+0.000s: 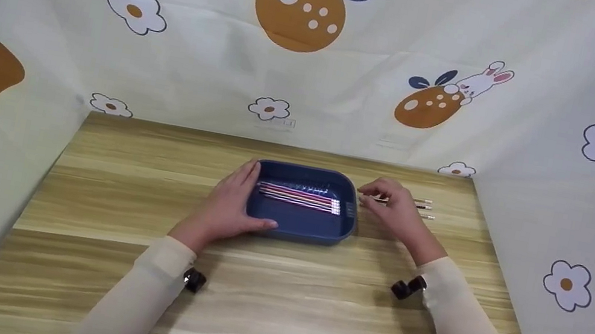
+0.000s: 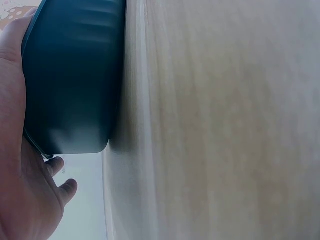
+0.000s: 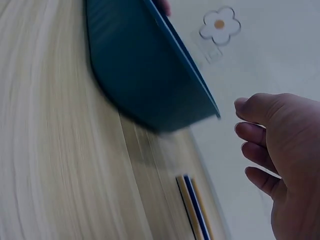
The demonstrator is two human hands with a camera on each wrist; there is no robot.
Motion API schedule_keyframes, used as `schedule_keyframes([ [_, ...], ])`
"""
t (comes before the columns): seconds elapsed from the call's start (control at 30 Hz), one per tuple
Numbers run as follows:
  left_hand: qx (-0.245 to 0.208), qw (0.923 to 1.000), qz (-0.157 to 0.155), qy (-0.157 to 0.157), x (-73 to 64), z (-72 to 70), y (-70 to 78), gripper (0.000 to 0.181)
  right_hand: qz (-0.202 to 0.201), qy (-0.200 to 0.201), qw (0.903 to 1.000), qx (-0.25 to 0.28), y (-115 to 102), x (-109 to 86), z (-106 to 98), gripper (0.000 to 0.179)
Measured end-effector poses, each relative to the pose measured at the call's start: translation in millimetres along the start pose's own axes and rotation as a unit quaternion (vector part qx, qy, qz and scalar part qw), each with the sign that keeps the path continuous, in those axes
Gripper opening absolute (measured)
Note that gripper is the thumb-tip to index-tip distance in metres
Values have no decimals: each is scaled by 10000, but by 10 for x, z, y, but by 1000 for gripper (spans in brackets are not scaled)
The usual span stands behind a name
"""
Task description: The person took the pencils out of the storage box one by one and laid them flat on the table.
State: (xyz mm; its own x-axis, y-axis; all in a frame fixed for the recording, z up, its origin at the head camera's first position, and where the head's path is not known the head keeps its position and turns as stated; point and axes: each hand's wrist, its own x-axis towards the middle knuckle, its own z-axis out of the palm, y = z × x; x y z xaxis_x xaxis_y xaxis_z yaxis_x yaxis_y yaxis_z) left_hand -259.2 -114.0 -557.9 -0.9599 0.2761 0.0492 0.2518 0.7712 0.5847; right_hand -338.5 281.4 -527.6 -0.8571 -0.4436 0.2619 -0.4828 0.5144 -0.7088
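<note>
A dark blue plastic tray [image 1: 298, 233] stands on the table. Inside it, several slim striped pencils [image 1: 298, 198] lie side by side, their silvery ends to the right. My left hand [image 1: 231, 198] holds the tray's left end, thumb over the near rim and fingers along the left side. Just beyond the tray's right end, my right hand [image 1: 397, 209] hovers over a few loose pencils [image 1: 426, 208], partly hiding them. In the right wrist view these pencils [image 3: 192, 205] lie on the table, and the right hand [image 3: 285, 150] has loosely bent fingers with nothing between them.
The wood-grain table [image 1: 274, 297] is bounded at the back and both sides by pale cloth [image 1: 185, 74] printed with rabbits, fruit and flowers. Small black cameras [image 1: 195, 280] sit on both wrists.
</note>
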Motion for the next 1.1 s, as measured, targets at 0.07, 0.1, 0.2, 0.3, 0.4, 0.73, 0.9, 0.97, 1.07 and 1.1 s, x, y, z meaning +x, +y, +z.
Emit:
schedule_keyframes([
  [0.07,-25,10000,-13,-18,-2,3,0,138,-80,-93,9999,58,-84,36,64,11],
  [0.1,-31,10000,-14,-23,-2,5,-2,138,-135,-141,9998,77,-121,54,98,12],
  [0.2,-31,10000,27,-15,-1,9,-10,138,-250,-329,9991,119,-233,109,203,12],
  [0.3,-3,10000,54,1,1,10,-13,138,-322,-559,9979,107,-332,161,312,13],
  [0.4,-2,10000,60,18,-1,9,-6,138,-360,-818,9960,26,-420,205,410,16],
  [0.73,2,9999,126,10,1,18,17,138,-701,-1274,9881,-500,-575,310,606,21],
  [0.9,-39,9999,114,-1,9,10,15,138,-796,-1516,9827,-706,-604,354,688,23],
  [0.97,-75,9999,100,10,10,6,10,138,-799,-1624,9802,-807,-609,378,725,23],
  [1.07,-44,10000,72,3,6,3,6,138,-730,-1756,9768,-985,-620,417,776,22],
  [1.1,-32,10000,60,4,4,4,4,138,-701,-1787,9758,-1045,-625,428,793,22],
])
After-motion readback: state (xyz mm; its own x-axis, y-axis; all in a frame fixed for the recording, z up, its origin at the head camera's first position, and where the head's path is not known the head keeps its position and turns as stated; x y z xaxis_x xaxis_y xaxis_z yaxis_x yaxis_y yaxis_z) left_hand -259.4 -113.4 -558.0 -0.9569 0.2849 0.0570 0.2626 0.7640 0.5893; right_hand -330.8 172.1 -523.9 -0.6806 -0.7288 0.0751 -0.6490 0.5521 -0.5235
